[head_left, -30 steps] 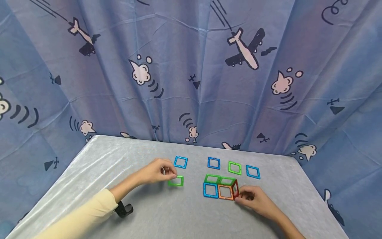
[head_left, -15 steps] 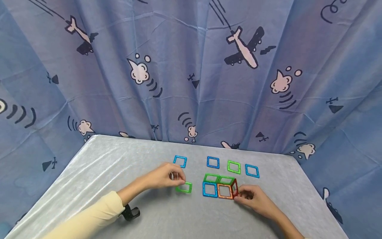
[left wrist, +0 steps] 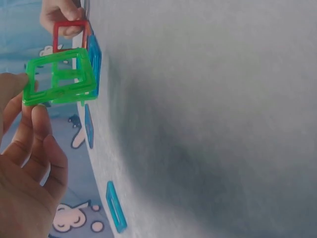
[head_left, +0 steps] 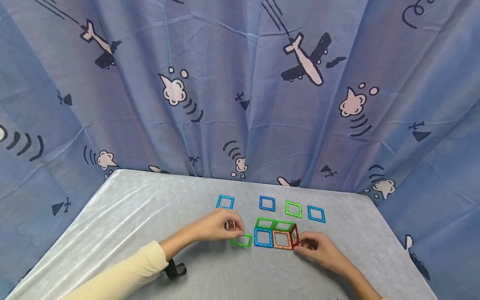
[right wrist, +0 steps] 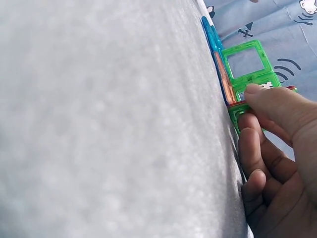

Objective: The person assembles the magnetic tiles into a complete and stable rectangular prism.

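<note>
Nearest, to the left of a block of joined square plastic frames [head_left: 273, 239], come a cream sleeve [head_left: 123, 268] and a black wrist mount [head_left: 173, 271]. Beyond these, the left hand [head_left: 220, 225] pinches a translucent green square plastic frame [left wrist: 59, 93], just left of the block with a slim gap between. The right hand [head_left: 323, 249], at the block's right end, grips its red square plastic frame [left wrist: 55, 37] between thumb and fingers. Along the block's front run blue and orange frames; two green ones sit behind them. Past the block, loose square plastic frames lie on a pale grey cloth-covered table [head_left: 210, 277]. Behind everything hangs a blue fabric curtain [head_left: 225, 62] printed with aeroplanes.
</note>
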The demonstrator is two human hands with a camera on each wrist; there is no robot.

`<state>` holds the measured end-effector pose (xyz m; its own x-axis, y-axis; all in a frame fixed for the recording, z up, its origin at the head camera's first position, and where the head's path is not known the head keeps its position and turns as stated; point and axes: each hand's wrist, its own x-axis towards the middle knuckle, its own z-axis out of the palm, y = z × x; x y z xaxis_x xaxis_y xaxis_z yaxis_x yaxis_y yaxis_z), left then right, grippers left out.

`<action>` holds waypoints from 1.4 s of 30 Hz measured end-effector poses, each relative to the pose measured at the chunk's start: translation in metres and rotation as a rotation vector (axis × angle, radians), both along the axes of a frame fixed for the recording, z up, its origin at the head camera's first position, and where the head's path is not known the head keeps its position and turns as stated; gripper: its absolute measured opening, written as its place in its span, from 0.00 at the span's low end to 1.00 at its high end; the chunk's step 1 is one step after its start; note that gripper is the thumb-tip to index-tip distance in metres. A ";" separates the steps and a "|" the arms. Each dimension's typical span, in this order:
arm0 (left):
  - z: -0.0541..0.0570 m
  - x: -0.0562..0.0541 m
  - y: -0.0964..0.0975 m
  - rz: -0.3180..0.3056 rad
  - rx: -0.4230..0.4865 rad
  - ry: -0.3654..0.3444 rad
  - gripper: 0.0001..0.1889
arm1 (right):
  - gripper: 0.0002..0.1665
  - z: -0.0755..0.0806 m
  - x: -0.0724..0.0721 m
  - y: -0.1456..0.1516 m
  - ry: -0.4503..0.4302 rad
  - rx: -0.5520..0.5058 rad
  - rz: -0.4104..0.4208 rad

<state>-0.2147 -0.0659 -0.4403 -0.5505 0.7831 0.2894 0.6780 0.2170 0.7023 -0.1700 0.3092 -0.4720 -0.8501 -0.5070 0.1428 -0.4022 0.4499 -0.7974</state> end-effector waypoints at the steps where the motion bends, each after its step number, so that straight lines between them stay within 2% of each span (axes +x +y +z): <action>1: 0.000 0.000 0.002 -0.002 0.000 -0.002 0.02 | 0.02 0.000 0.000 0.000 0.001 0.000 0.001; 9: -0.002 0.001 0.018 -0.017 -0.004 -0.003 0.04 | 0.03 0.001 0.001 -0.001 -0.024 -0.001 -0.006; 25: -0.007 0.006 0.053 -0.026 0.012 0.076 0.03 | 0.03 0.000 0.001 0.000 -0.001 -0.018 0.017; 32: -0.009 0.007 0.068 -0.041 0.033 0.067 0.03 | 0.02 -0.001 0.001 0.000 0.002 -0.028 0.018; 38: -0.015 0.005 0.077 -0.049 0.070 0.029 0.02 | 0.02 -0.002 0.001 -0.001 0.003 -0.016 0.016; 42: -0.018 0.006 0.082 -0.054 0.085 0.028 0.03 | 0.02 -0.003 0.001 0.000 0.004 -0.010 0.012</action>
<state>-0.2092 0.0163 -0.4579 -0.4989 0.7832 0.3710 0.7066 0.1198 0.6974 -0.1690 0.3090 -0.4746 -0.8432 -0.5159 0.1512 -0.4107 0.4367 -0.8004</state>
